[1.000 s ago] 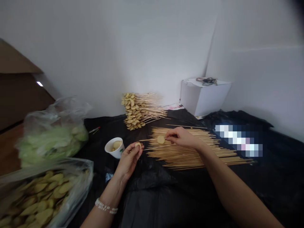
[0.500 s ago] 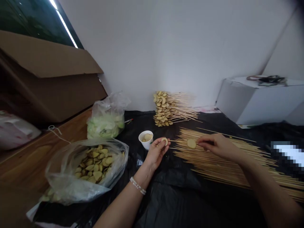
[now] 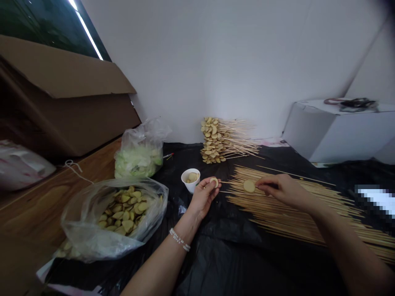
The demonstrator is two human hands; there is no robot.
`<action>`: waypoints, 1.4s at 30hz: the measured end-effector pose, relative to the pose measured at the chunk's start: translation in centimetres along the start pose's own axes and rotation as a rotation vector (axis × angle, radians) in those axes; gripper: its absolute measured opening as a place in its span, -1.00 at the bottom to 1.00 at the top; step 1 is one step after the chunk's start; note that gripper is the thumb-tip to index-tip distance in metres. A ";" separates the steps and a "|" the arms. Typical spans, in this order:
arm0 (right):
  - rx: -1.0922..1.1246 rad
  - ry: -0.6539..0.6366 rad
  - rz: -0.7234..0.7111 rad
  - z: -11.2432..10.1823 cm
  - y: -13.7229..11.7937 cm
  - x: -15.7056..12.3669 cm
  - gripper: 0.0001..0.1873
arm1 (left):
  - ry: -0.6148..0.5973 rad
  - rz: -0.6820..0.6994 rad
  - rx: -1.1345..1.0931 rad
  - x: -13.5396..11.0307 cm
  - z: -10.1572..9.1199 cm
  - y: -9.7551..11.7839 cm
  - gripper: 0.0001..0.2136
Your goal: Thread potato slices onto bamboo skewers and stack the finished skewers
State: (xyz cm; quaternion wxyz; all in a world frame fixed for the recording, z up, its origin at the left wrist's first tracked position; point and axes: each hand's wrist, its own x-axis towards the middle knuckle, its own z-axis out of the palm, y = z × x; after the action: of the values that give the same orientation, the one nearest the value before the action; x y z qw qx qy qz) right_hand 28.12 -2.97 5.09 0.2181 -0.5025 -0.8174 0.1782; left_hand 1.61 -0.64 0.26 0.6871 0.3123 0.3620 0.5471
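Observation:
A pale potato slice [image 3: 214, 181] is pinched between the thumb and fingers of my left hand [image 3: 204, 195]. My right hand [image 3: 279, 188] is closed on a thin bamboo skewer [image 3: 224, 182], most of it lost against the sticks behind. Another potato slice [image 3: 249, 186] sits by my right fingertips and looks threaded on that skewer. The skewer's left end meets the slice in my left hand. Below my right hand lies a broad spread of bare bamboo skewers [image 3: 286, 218]. Just left of my left hand stands a white cup [image 3: 189, 187] with a few slices inside.
An open plastic bag [image 3: 77, 222] of potato slices lies at the left, with a tied bag of pale green vegetable [image 3: 138, 160] behind it. Filled skewers [image 3: 213, 142] are stacked against the wall. A cardboard box [image 3: 92, 119] stands far left, a white box [image 3: 345, 131] at right.
Both hands keep nearly the same pose, with the slices and skewer between them. The whole view has shifted very slightly.

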 end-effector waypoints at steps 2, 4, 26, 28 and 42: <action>0.001 0.009 -0.005 0.1 0.1 0.0 -0.67 | -0.003 0.002 0.007 0.0 0.0 0.0 -0.78; 0.005 0.017 -0.007 0.1 0.0 0.1 -0.67 | -0.004 0.003 0.014 0.0 0.0 0.0 -0.78; 0.018 0.024 -0.019 0.1 0.2 0.0 -0.67 | 0.024 0.014 0.032 -0.2 0.2 0.3 -0.74; 0.008 0.029 -0.025 0.1 0.2 0.0 -0.67 | 0.025 0.011 0.028 -0.1 0.2 0.3 -0.74; -0.035 0.022 -0.038 0.1 -0.1 0.1 -0.68 | 0.028 0.033 0.057 -0.1 0.2 0.2 -0.72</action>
State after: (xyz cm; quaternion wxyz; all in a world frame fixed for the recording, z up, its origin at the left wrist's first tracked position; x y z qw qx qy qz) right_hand 27.94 -2.92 5.13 0.2218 -0.4923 -0.8274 0.1542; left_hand 1.60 -0.70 0.55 0.6638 0.3299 0.3817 0.5520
